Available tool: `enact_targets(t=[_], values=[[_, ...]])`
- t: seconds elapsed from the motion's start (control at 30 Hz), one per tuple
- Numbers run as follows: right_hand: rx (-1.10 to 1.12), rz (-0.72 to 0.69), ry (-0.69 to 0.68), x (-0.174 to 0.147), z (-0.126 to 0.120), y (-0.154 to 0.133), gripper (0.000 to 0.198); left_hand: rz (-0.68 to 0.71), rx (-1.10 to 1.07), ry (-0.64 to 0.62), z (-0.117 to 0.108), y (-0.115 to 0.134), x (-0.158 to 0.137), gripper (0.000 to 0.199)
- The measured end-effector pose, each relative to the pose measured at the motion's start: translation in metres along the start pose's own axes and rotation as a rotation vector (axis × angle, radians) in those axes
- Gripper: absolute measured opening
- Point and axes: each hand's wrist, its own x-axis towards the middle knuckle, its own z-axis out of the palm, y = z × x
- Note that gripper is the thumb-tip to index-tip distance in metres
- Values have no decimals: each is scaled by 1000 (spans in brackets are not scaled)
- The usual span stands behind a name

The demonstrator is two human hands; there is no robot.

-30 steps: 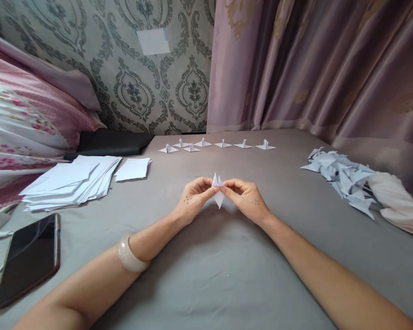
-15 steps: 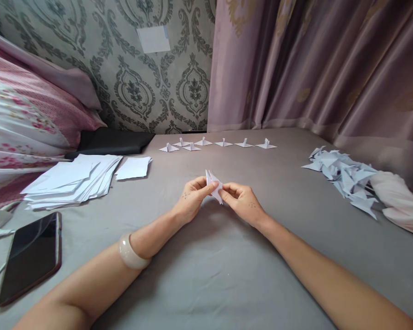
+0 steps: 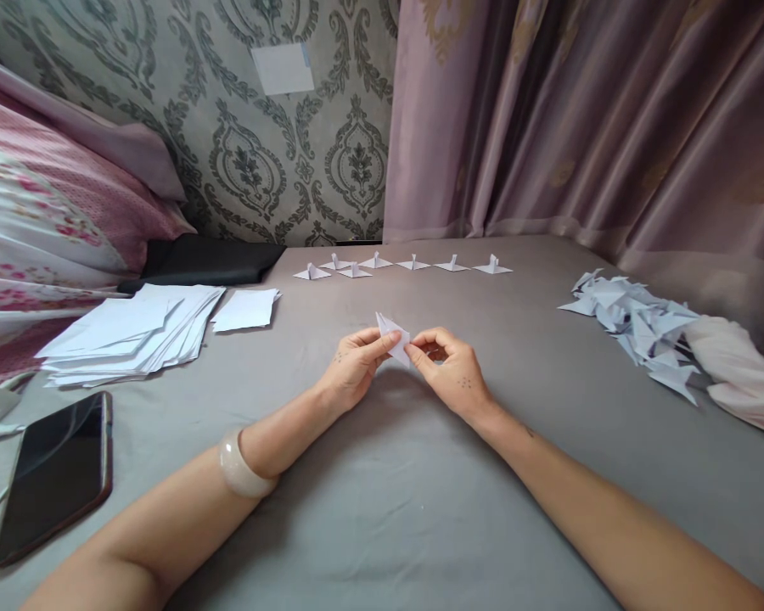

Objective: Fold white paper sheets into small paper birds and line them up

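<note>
A small folded white paper [image 3: 397,341], with pointed tips at its upper left, is held above the grey cloth surface between both hands. My left hand [image 3: 356,365] pinches it with the thumb across its front face; the fingers behind are partly hidden. My right hand [image 3: 449,369] grips its right edge between thumb and index finger, the other fingers curled. Beyond the hands stands a row of several folded paper birds [image 3: 413,264] with flat wings.
At left lie a stack of white paper sheets [image 3: 120,335], a smaller stack of paper squares [image 3: 247,310] and a phone [image 3: 54,475]. A black flat item [image 3: 216,261] rests behind them. On the right is a heap of folded paper pieces [image 3: 640,322] beside a pale cloth [image 3: 738,373].
The folded paper has turned slightly in my hands, its tips now leaning further left. My right thumb and fingers have shifted along its right edge.
</note>
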Motion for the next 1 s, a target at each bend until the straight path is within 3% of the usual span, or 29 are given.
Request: enact_targets(t=[0.37, 0.67, 0.87, 1.0], values=[[4, -108, 33, 1, -1, -2, 14, -11, 70, -16, 0, -2, -1, 19], [-69, -117, -7, 0, -5, -7, 17, -27, 108, -58, -2, -2, -1, 20], [-55, 47, -65, 0, -8, -8, 19, -21, 156, -86, -3, -3, -3, 21], [94, 220, -134, 2, -6, -6, 23, -34, 177, -56, -2, -3, -3, 23]])
